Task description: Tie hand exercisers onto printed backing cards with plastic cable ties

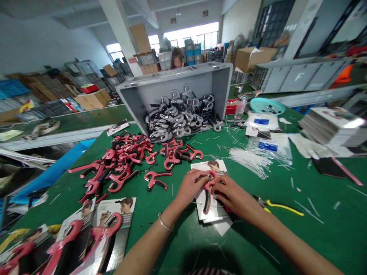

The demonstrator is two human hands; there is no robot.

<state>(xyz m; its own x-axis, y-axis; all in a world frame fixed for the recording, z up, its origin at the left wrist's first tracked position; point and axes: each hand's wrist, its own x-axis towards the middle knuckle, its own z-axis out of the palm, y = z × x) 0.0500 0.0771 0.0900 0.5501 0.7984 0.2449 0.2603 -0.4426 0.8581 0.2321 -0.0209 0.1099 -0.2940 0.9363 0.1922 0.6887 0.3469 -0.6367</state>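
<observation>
A red and black hand grip strengthener (207, 198) lies on a printed backing card (219, 166) in front of me. My left hand (194, 186) is closed at its upper left, thumb and fingers on the coil end. From the right, my right hand (230, 194) pinches close to the coil and covers the other handle; what sits between its fingertips is hidden. A thin pale strand, resembling a cable tie, crosses the card below the hands. More card edges show under this one. A single red hand grip (157, 180) lies to the left.
Red hand grips (123, 156) are heaped at left, before a tipped grey crate (222, 82) of grey ones. Carded grips (107, 233) lie front left. At right are white cable ties (250, 162), yellow-handled pliers (283, 206), a glove (308, 146) and stacked cards (329, 128). A person sits behind the crate.
</observation>
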